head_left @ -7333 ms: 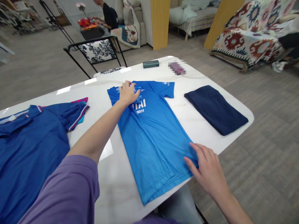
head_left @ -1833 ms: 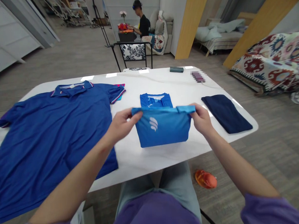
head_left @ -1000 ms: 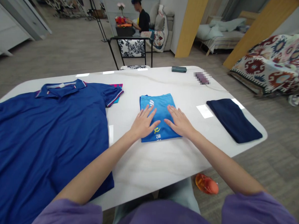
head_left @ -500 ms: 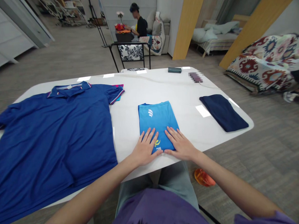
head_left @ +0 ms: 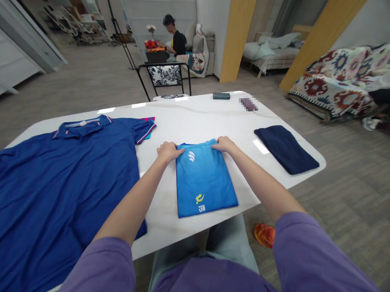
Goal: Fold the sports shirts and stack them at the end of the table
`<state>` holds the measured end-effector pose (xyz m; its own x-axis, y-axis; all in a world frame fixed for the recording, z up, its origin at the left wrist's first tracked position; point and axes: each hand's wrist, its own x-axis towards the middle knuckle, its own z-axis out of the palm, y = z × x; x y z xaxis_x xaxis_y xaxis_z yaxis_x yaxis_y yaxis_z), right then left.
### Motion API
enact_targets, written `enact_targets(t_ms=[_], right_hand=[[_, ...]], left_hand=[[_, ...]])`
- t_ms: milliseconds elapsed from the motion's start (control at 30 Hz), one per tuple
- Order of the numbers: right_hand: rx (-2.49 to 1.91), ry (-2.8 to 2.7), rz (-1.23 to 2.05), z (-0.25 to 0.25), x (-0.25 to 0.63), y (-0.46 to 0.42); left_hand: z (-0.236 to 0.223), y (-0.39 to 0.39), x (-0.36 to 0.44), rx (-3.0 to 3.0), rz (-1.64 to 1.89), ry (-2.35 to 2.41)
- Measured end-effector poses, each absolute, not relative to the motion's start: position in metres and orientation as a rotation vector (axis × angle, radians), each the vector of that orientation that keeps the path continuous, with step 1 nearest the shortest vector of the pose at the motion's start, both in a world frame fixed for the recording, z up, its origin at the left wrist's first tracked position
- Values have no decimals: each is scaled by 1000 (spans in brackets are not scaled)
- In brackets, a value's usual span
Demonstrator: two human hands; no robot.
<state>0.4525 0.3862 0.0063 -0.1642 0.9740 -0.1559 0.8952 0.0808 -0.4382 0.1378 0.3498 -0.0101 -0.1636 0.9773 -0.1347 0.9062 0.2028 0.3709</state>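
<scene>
The folded shirt lies flat on the table, between the polo and the navy cloth. The left hand has its grip on the shirt's far left corner; the right hand grips the far right one.
</scene>
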Motion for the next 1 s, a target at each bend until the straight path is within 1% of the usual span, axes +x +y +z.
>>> enact_targets(t_ms=[100, 200, 300, 367, 433, 500, 600, 700, 767, 833, 900, 1000], right_hand=[[-1810, -2091, 724, -4, 449, 387], [-1663, -2004, 770, -7, 460, 374], [-1508, -1896, 783, 1, 490, 351], [-1318, -1770, 795, 12, 520, 328], [-1120, -1633, 779, 29, 557, 299], [-1029, -1537, 712, 53, 598, 266], [-1050, -1465, 564, 100, 667, 225], [-1069, -1493, 397, 152, 744, 219], [-1088, -1573, 346, 176, 798, 245], [-1178, -1662, 369, 184, 850, 291], [-1347, -1714, 378, 171, 892, 349], [-1710, -1682, 259, 120, 924, 429]], left_hand=[[-11, 343, 144, 1820, 332, 2013], [-1, 323, 152, 1891, 594, 1849], [28, 297, 169, 1914, 919, 1623], [57, 277, 190, 1877, 1029, 1484], [90, 256, 219, 1821, 1089, 1326], [123, 236, 255, 1772, 1096, 1151], [164, 216, 319, 1716, 1057, 900], [187, 233, 390, 1698, 1064, 749], [186, 271, 440, 1699, 1085, 739], [169, 326, 492, 1681, 1088, 779], [137, 386, 542, 1641, 1051, 826], [72, 464, 598, 1584, 911, 954]])
